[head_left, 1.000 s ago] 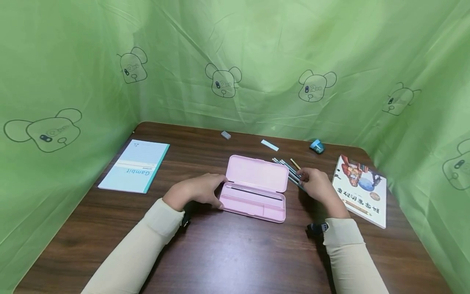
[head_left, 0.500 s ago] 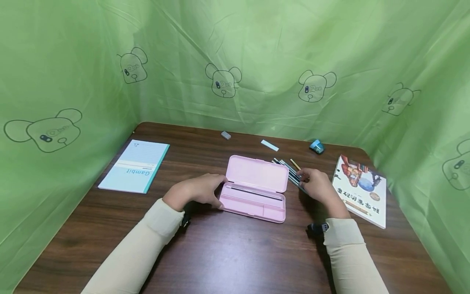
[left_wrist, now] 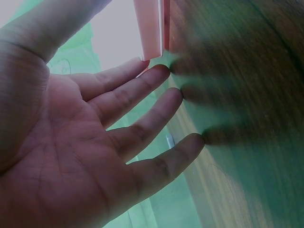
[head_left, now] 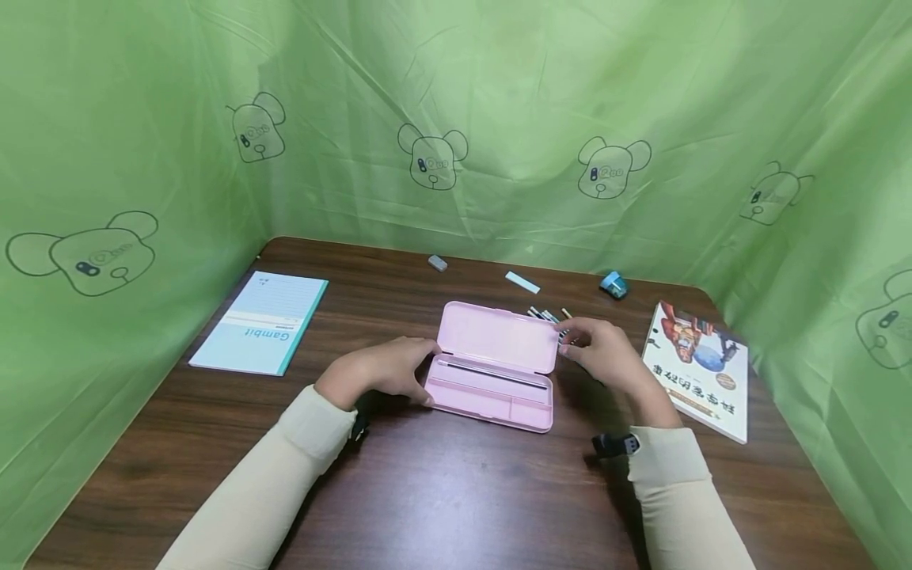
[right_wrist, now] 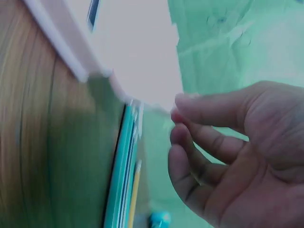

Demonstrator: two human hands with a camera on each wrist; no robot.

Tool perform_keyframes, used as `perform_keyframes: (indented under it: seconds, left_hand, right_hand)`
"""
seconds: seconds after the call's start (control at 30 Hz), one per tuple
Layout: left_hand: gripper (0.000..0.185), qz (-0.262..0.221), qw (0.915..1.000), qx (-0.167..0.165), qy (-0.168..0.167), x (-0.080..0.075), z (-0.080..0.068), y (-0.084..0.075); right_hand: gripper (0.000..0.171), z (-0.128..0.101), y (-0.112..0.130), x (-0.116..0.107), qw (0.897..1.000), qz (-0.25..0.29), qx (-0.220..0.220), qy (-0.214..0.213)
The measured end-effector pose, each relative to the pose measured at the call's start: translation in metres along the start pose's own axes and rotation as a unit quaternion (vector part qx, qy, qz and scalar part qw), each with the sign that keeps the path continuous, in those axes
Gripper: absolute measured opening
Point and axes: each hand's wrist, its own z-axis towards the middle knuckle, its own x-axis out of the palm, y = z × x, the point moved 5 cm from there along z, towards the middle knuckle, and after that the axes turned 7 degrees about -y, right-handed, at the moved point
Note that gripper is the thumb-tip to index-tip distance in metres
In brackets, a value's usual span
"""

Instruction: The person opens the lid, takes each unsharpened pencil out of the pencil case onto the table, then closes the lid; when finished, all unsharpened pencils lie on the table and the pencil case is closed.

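Observation:
An open pink pencil case (head_left: 499, 392) lies mid-table with its lid (head_left: 499, 336) folded back. One dark pen (head_left: 492, 373) lies inside. My left hand (head_left: 426, 372) rests at the case's left end; the left wrist view shows this left hand (left_wrist: 161, 95) with straight fingers, tips on the table by the case (left_wrist: 149, 28). My right hand (head_left: 570, 336) hovers at the lid's right corner over a bunch of pencils (head_left: 545, 315). It seems to pinch one thin pencil between thumb and fingertips. The right wrist view shows the right hand (right_wrist: 178, 111) curled near the lid (right_wrist: 137, 52), with the pencils (right_wrist: 124, 166) below.
On the brown table (head_left: 442, 491) lie a teal notebook (head_left: 260, 321) at the left, a picture book (head_left: 698, 368) at the right, and a grey eraser (head_left: 438, 263), a pale strip (head_left: 522, 281) and a blue sharpener (head_left: 613, 285) at the back. A green curtain (head_left: 499, 95) encloses three sides.
My right hand has shifted left and slightly back, from the lower part of the pencil bunch to the lid's right corner. The left hand and the case have stayed put.

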Motion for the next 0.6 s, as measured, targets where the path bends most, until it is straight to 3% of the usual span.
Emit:
perform_keyframes:
  seconds: [0.23,0.4,0.6]
  left_hand:
    - [0.079,0.0,1.0,0.0,0.001,0.0,0.0,0.001]
    - [0.078,0.004,1.0,0.0,-0.001,0.001,0.001,0.002]
    - [0.077,0.003,1.0,0.001,-0.002,0.001,0.0,0.002]
  right_hand:
    - [0.032,-0.011,0.049,0.035,0.991,0.026,-0.084,0.103]
    - [0.033,-0.019,0.065,0.056,0.981,0.004,-0.1,0.164]
    - [0.04,-0.022,0.071,0.07,0.975,-0.012,-0.109,0.193]
